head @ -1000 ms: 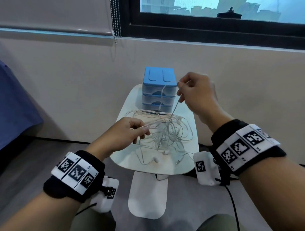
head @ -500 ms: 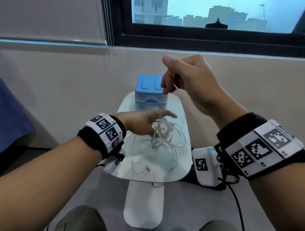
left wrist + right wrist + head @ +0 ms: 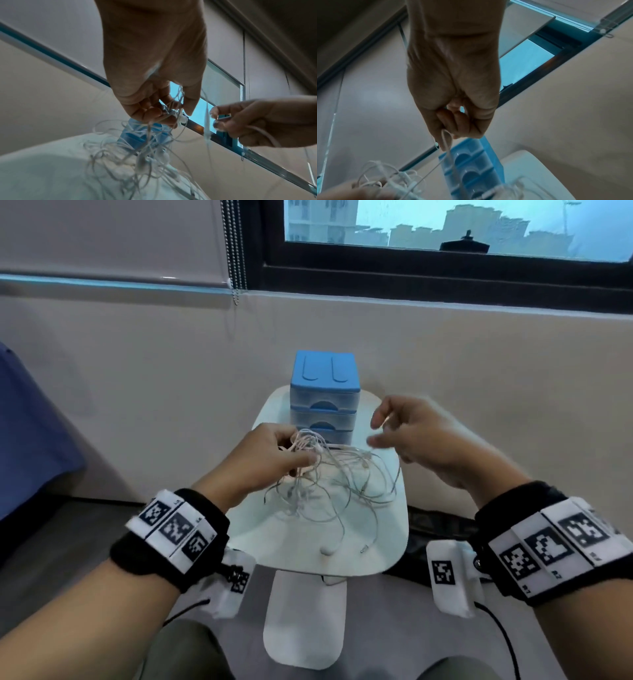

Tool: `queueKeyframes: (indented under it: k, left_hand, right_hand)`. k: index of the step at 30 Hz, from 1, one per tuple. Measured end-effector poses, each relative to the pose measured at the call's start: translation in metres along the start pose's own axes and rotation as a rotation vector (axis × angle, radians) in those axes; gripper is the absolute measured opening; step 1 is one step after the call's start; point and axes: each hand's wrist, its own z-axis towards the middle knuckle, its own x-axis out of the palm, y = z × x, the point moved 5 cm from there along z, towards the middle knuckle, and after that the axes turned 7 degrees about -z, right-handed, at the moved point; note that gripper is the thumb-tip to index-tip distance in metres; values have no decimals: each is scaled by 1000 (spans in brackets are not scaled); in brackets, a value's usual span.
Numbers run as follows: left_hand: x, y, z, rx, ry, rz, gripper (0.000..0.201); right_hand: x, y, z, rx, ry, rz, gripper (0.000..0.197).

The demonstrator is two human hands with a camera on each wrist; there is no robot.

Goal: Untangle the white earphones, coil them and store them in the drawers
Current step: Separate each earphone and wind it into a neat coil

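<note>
A small white tabletop [image 3: 383, 549] sits under both hands, and its near edge lies between the two wrists. At its far end, just past the fingers of both hands, stands a blue box of drawers [image 3: 324, 402] with three drawers stacked up, all pushed in. The white earphones [image 3: 329, 484] are a big messy tangle. Most of the tangle hangs from the left hand and spreads down onto the tabletop, between the two hands and a bit nearer to the left one. One earbud and a plug lie on the tabletop close to the wrists. The left hand [image 3: 267, 460] is up above the tabletop with its fingers curled around a bunch of the cords, holding them tight. The right hand [image 3: 421, 440] is up too, to the right of the tangle and near the drawers. Its fingers are bent, and the wrist views show its thumb and fingertips [image 3: 444, 139] pinching one thin cord that runs across to the bunch in the left hand. The two hands are near each other but do not touch.
</note>
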Motion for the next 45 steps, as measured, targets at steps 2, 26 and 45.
queueKeyframes:
  k: [2,26,45]
  left_hand:
    - [2,12,-11,-33,-41,11,16]
    - [21,60,-61,-244,-140,-233,15]
    - [25,56,-64,-324,-208,-457,31]
  right_hand:
    - [18,-16,-7,22,82,-113,26]
    - [84,-35,-51,-13,553,-232,8]
    - [102,-22,7,-36,246,-227,11]
